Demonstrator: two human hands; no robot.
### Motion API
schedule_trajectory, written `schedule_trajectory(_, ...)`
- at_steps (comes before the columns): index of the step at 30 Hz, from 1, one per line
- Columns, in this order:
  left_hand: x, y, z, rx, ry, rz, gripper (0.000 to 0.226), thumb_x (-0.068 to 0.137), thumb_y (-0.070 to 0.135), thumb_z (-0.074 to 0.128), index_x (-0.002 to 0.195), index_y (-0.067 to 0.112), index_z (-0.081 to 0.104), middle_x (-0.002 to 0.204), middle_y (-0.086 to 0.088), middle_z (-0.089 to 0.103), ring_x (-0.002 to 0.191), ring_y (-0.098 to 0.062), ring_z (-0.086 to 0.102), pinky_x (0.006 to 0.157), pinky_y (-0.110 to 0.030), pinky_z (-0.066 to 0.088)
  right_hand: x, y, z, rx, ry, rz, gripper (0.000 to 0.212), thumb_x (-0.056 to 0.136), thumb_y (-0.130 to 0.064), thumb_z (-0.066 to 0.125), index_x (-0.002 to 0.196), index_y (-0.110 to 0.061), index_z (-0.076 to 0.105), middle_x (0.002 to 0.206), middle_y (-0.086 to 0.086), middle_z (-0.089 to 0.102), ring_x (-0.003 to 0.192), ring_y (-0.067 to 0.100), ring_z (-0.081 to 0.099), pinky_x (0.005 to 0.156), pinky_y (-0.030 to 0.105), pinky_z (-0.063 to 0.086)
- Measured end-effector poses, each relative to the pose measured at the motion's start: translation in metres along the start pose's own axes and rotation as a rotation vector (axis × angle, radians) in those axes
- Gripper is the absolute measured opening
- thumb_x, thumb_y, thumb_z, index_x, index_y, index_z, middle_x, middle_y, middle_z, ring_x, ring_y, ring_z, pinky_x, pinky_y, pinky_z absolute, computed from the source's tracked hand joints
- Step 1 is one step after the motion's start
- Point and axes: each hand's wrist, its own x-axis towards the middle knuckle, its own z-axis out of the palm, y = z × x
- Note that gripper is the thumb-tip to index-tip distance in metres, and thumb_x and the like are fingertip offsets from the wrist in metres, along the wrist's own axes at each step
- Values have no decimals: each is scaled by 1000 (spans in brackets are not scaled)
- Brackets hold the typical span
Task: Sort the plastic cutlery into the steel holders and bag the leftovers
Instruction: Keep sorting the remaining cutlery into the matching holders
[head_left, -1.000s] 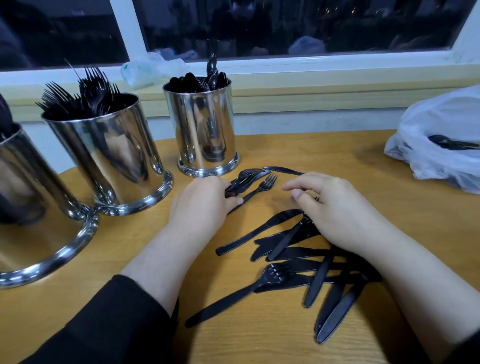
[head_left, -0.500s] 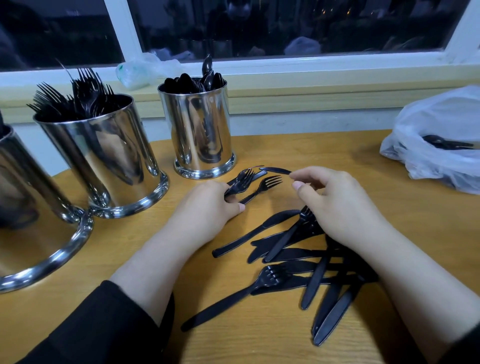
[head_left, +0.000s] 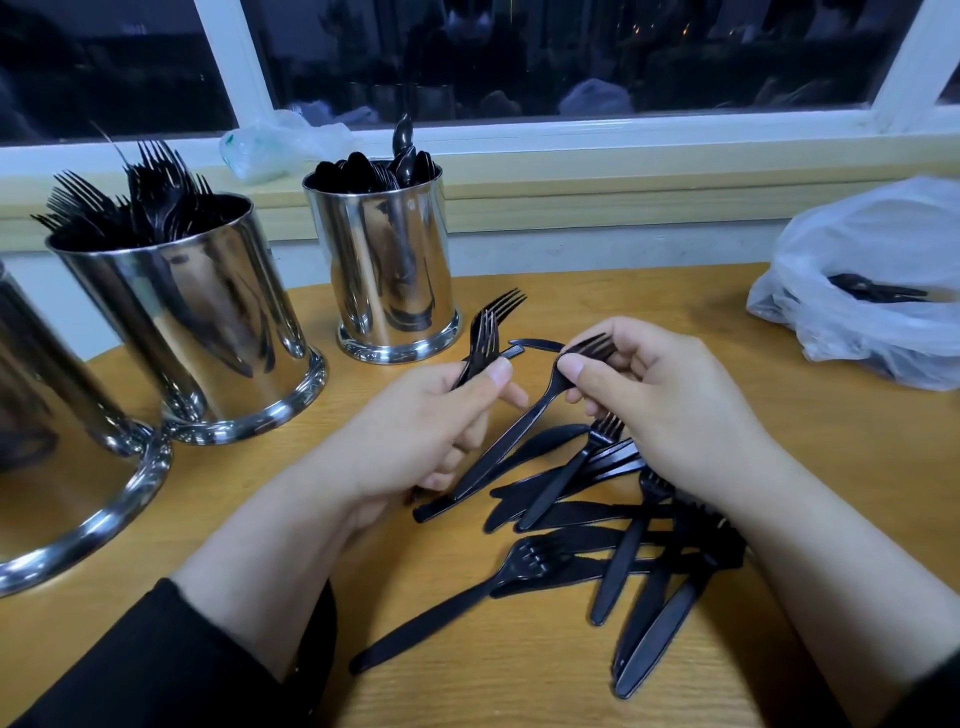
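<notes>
Left hand (head_left: 415, 426) raised off the table (head_left: 519, 675), grasping a bunch of forks (head_left: 485, 332), tines up toward the window. Right hand (head_left: 660, 400) pinching one fork (head_left: 524, 426) near its head, handle slanting down-left. Half a second ago, both lower, nearer the loose cutlery (head_left: 623, 525).

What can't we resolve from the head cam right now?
- Leftmost steel holder, head view: cut off by the left edge, contents unseen.
- Fork count in the left hand: handles hidden by the fingers, tines overlap.
- Plastic bag: cut off by the right edge; the cloudy film hides all but one dark piece.
- Cutlery pile: the right hand covers part, so no count.
</notes>
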Motion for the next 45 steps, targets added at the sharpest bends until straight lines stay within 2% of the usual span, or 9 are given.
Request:
schedule_trajectory(7,-2,1,5,-150,-31,-44,51,90,68,48,120,29,64,69,6,39,54,-9,23,42,-22,19,-4,-6,1,143,5,-74,4,92,-16,71,90,-13,69,75,1,73,66,9,64,66,23,54)
schedule_trajectory(10,-1,0,5,-179,-11,-11,39,105,51,45,110,19,67,73,3,40,55,-10,24,42,-21,18,-3,-6,1,105,13,-75,6,95,-15,66,91,-15,70,76,1,73,67,8,64,68,26,55)
schedule_trajectory(16,0,-1,14,-32,66,104,30,108,32,49,94,18,72,67,3,43,54,-12,36,48,-23,36,-2,-7,6,127,55,49,15,93,-18,72,83,-7,68,69,6,73,57,10,60,59,24,50)
schedule_trajectory(19,2,-2,18,3,111,135,31,106,31,52,92,19,76,73,3,60,66,-14,58,64,-32,50,0,-4,9,117,109,109,25,91,-23,74,72,-8,65,62,4,70,54,11,56,58,27,48)
schedule_trajectory(22,0,0,24,-3,101,115,27,107,32,52,101,17,73,83,-3,75,63,-21,68,61,-40,55,1,-3,11,144,132,153,24,92,-21,73,71,-10,68,60,3,68,53,11,55,56,29,47)
schedule_trajectory(27,-3,1,31,64,119,121,29,107,35,51,95,14,67,74,-11,73,46,-24,57,43,-27,46,1,-2,11,112,134,134,24,97,-19,66,76,-10,74,63,4,70,56,11,59,60,30,49)
schedule_trajectory(36,-4,2,37,1,106,100,21,107,28,52,107,22,72,75,-13,72,53,-27,64,50,-32,57,-4,-3,14,26,93,149,44,97,-37,64,64,-7,60,56,1,50,56,20,45,60,40,41)
schedule_trajectory(41,0,-3,37,234,201,162,31,107,31,52,78,24,64,60,0,59,44,-14,44,51,-29,39,-3,-6,16,98,114,155,45,97,-33,66,57,-11,61,53,0,55,52,11,50,55,25,44)
schedule_trajectory(45,0,-2,33,399,198,208,31,107,35,51,78,26,60,57,7,44,50,-8,37,52,-27,34,-4,-8,17,119,110,138,45,95,-38,66,59,-10,64,55,1,59,53,11,52,54,21,45)
